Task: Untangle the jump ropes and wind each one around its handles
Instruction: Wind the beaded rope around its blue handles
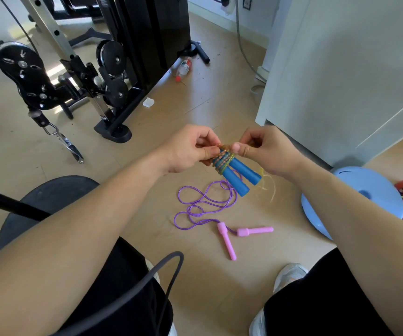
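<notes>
Two blue handles (240, 177) lie side by side in the air, with a multicoloured braided rope (223, 160) wound in tight coils around their upper part. My left hand (190, 147) grips the wound end of the handles from the left. My right hand (266, 147) pinches the rope at the top of the coils with thumb and fingers. Below on the floor lies a purple rope (195, 209) in loose loops, joined to two pink handles (228, 241) that lie apart in a V. A pale yellow strand (267, 187) shows on the floor behind my right wrist.
A black weight machine (113, 69) with pulleys stands at the back left. A white cabinet (341, 69) is at the right, a light blue round disc (355, 197) beside it. A plastic bottle (184, 67) lies on the floor. A dark round stool (50, 202) sits by my left arm.
</notes>
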Motion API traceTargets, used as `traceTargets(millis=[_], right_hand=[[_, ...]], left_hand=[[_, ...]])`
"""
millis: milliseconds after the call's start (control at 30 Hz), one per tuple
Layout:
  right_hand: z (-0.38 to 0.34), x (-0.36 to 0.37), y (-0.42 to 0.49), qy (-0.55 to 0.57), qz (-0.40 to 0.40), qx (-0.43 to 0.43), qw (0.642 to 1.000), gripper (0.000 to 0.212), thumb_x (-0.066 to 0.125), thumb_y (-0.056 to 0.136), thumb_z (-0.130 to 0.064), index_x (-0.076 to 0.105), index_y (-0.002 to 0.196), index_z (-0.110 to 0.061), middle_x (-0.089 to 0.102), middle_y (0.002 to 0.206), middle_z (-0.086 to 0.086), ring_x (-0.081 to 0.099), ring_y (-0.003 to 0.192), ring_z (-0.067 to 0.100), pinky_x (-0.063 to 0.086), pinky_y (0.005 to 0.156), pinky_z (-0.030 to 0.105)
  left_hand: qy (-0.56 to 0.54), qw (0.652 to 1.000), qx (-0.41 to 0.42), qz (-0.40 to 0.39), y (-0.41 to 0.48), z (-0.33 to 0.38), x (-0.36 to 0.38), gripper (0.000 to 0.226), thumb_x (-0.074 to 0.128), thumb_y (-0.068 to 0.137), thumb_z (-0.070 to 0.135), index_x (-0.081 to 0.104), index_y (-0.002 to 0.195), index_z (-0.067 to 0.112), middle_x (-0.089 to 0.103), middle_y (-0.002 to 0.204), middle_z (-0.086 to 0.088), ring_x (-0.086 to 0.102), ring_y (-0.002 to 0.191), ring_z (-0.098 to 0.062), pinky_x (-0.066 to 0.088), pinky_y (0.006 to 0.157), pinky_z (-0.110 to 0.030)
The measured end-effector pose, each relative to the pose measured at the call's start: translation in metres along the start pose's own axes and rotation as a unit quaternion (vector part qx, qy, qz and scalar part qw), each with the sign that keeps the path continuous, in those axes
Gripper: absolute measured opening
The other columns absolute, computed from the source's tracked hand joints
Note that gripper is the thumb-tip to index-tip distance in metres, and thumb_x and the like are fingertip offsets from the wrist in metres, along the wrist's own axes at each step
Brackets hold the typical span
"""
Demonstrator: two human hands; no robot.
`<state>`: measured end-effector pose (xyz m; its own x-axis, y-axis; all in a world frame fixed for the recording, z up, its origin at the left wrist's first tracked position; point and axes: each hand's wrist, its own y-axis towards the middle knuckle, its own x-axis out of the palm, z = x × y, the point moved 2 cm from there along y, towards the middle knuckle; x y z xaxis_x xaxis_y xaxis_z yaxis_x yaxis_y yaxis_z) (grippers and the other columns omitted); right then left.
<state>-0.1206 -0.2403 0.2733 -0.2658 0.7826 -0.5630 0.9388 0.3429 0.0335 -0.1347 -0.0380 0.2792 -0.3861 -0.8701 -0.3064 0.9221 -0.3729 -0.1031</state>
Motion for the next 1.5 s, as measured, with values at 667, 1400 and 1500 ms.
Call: traceTargets(millis=[667,1400,1500], right_hand=[[-0.044,0.044,-0.025,-0.24,-0.047,-0.026,0.969,0.033,0.052,0.095,-0.037,0.052,0.072,-0.014,0.051,0.06,0.004,0.047,0.063,0.031,0.044,0.059,0.037],[-0.009,0.07,-0.032,-0.082,-0.12,0.087,0.985,0.043,0.034,0.106,-0.033,0.063,0.078,-0.019,0.054,0.065,-0.008,0.05,0.06,0.012,0.038,0.063,0.028],[-0.025,0.069,-0.033,-0.157,-0.069,0.049,0.984,0.04,0.034,0.104,-0.033,0.065,0.088,-0.013,0.061,0.074,-0.001,0.057,0.074,0.025,0.044,0.067,0.034]], left_hand=[[0.213,0.945,-0.021,0.249,0.003,-0.019,-0.007,0.008,0.065,0.09,0.011,0.061,0.089,0.019,0.06,0.077,0.014,0.058,0.071,-0.006,0.051,0.075,-0.027],[-0.059,0.969,-0.042,0.235,-0.002,-0.01,-0.001,0.016,0.058,0.096,0.002,0.058,0.085,0.014,0.065,0.08,-0.005,0.065,0.061,-0.009,0.055,0.062,-0.02],[0.06,0.962,-0.013,0.268,0.0,-0.012,-0.002,0.009,0.062,0.094,0.006,0.057,0.09,0.012,0.065,0.084,-0.004,0.065,0.069,-0.016,0.057,0.063,-0.022]])
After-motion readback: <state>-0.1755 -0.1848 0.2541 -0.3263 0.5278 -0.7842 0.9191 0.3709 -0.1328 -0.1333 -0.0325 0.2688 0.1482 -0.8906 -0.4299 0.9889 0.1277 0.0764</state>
